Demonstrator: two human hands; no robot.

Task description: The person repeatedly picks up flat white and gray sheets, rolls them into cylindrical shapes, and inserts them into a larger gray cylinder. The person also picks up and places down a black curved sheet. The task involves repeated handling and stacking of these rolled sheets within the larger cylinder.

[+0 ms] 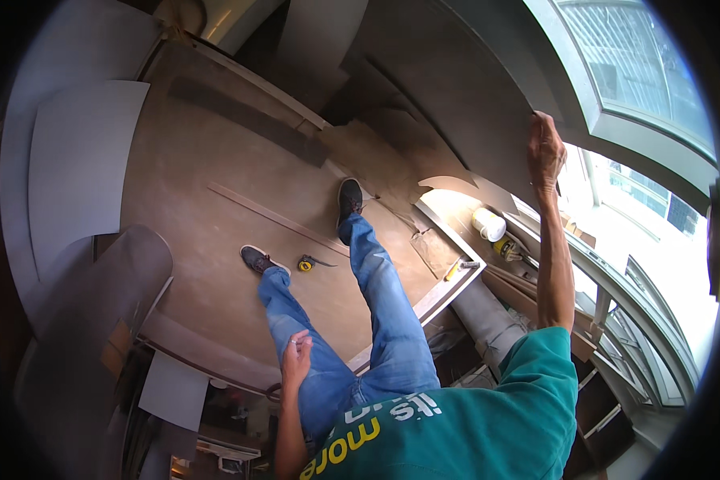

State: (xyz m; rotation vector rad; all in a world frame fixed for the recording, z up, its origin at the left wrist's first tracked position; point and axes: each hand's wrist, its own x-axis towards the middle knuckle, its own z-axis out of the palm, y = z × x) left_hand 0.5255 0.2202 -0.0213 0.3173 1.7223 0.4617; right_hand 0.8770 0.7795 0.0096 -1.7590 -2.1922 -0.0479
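Observation:
My right hand [546, 152] is raised at the right, its fingers closed on the edge of a large dark grey sheet [480, 88]. The sheet curves up beside the window, and its far part is in shadow. My left hand [297, 356] hangs low in front of my left thigh, fingers loosely curled together. A small pale spot shows at those fingers; I cannot make out what it is. Between my feet a yellow and black tape measure [306, 263] lies on the brown board [192, 200] I stand on.
A thin wooden strip [272, 216] and a dark strip [248, 120] lie across the board. A yellow-handled tool [454, 269] rests at its right corner, near a white tub [489, 225]. Rolled grey sheet [128, 280] stands at left; the window frame [640, 136] is close at right.

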